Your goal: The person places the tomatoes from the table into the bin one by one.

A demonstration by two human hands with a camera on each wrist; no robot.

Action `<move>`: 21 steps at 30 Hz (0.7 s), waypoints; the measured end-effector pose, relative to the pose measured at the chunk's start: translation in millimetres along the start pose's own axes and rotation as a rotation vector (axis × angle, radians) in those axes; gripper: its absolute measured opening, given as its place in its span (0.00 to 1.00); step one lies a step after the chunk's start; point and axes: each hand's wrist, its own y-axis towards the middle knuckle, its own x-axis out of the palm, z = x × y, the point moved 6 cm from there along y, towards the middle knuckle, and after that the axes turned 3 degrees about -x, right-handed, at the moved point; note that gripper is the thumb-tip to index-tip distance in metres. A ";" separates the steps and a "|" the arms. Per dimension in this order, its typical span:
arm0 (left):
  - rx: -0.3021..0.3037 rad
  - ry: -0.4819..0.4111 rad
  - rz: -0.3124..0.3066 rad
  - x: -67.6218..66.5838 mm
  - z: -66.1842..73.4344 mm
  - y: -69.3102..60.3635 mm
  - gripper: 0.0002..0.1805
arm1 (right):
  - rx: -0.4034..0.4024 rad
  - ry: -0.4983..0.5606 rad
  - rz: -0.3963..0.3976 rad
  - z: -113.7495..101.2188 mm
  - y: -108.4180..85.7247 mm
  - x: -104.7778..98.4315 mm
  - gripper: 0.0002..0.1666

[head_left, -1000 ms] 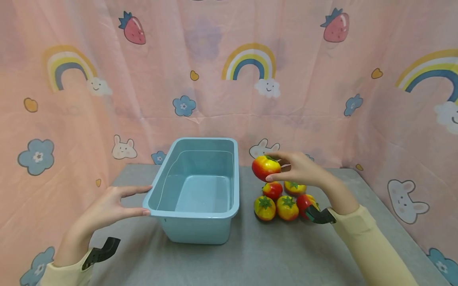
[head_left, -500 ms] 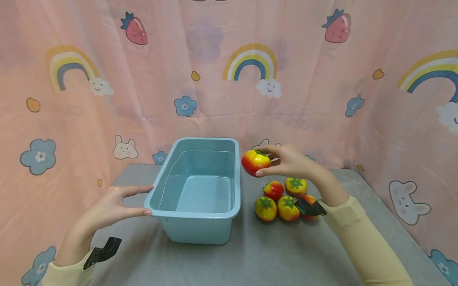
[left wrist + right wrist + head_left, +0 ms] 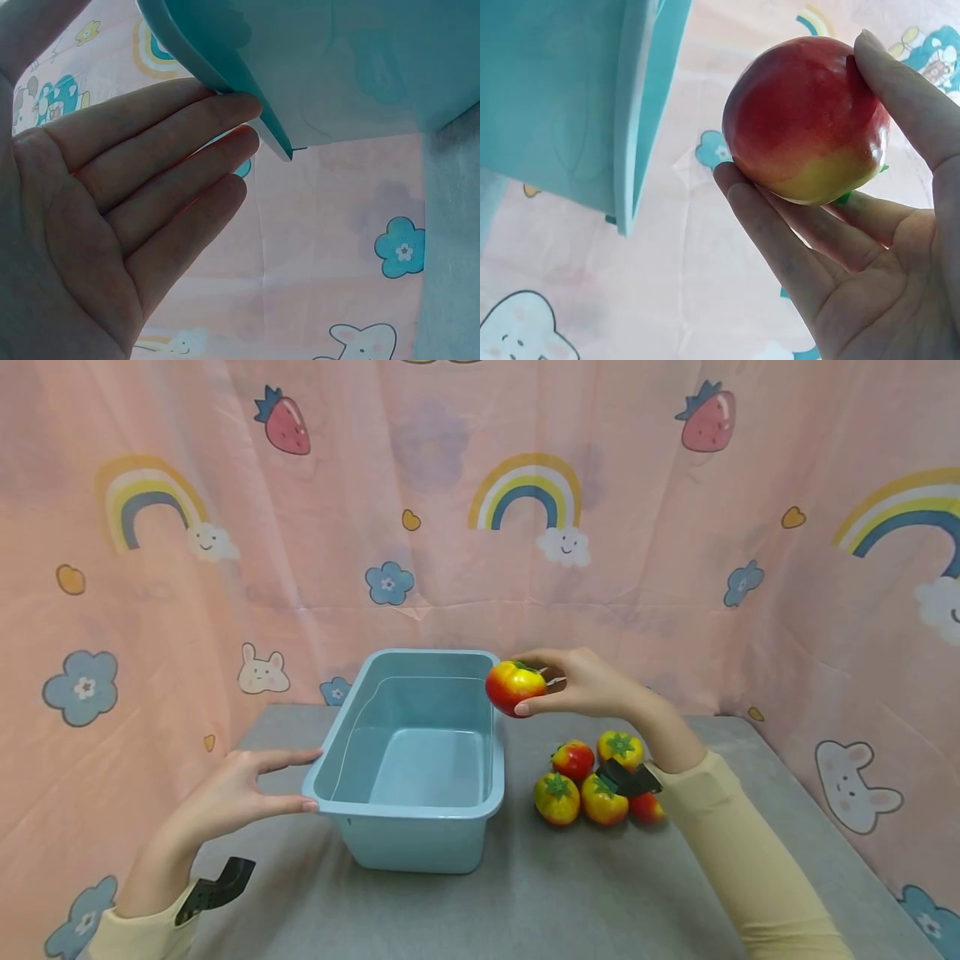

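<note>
A red and yellow fruit (image 3: 516, 687) is pinched between the thumb and fingers of my right hand (image 3: 592, 685), raised at the right rim of an empty light blue tub (image 3: 420, 839). In the right wrist view the fruit (image 3: 806, 120) shows its smooth red side, with the tub wall (image 3: 562, 97) to its left. My left hand (image 3: 232, 793) touches the tub's left rim near its front corner, thumb and fingers extended. The left wrist view shows straight fingers of this hand (image 3: 142, 165) against the rim.
Several red and yellow fruits with green tops, one of them (image 3: 557, 798) at the front left, stand grouped on the grey table (image 3: 525, 893), right of the tub and partly behind my right wrist strap. A pink patterned curtain (image 3: 322, 568) hangs behind and at both sides.
My right hand has carried the fruit left and slightly up, from above the other fruits to the tub's right rim. My left hand stays at the rim.
</note>
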 end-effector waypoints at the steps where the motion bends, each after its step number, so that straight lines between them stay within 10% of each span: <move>1: -0.001 -0.001 -0.001 0.0 0.0 -0.1 0.35 | -0.004 -0.007 -0.002 -1.2 2.0 0.2 0.39; 21: 0.005 0.001 -0.001 -0.1 -1.0 0.4 0.35 | -0.050 -0.024 -0.065 -30.4 38.4 8.4 0.39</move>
